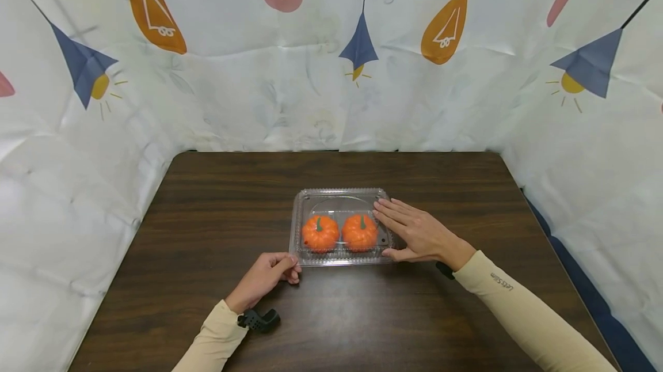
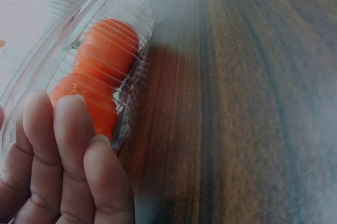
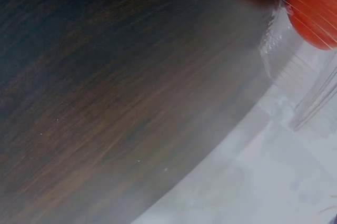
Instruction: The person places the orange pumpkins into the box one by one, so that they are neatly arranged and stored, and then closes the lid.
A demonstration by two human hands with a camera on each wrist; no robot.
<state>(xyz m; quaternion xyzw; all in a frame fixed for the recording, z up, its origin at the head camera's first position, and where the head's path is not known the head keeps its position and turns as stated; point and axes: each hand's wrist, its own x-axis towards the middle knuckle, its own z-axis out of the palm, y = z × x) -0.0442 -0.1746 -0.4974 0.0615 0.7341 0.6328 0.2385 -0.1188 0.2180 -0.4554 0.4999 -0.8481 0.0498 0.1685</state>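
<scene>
A clear plastic clamshell box (image 1: 336, 262) lies on the table, its lid down over two small orange pumpkins with green stems, one left (image 1: 320, 234) and one right (image 1: 359, 234). At the box's front left corner, my left hand (image 1: 266, 274) pinches the rim between thumb and curled fingers. My right hand (image 1: 414, 234) rests against the right side with straight fingers, their tips on the lid's edge. The left wrist view shows the fingers (image 2: 73, 129) close to the ribbed wall (image 2: 138, 10). In the right wrist view, only part of a pumpkin (image 3: 316, 10) and box wall (image 3: 295, 66) appear; the hand is hidden.
The dark wood-grain table (image 1: 223, 199) has rounded far corners. White cloth (image 1: 233, 101) printed with lamps and bulbs hangs behind it and on both sides. A black band (image 1: 259, 320) sits on the left wrist, below the sleeve (image 1: 212, 337).
</scene>
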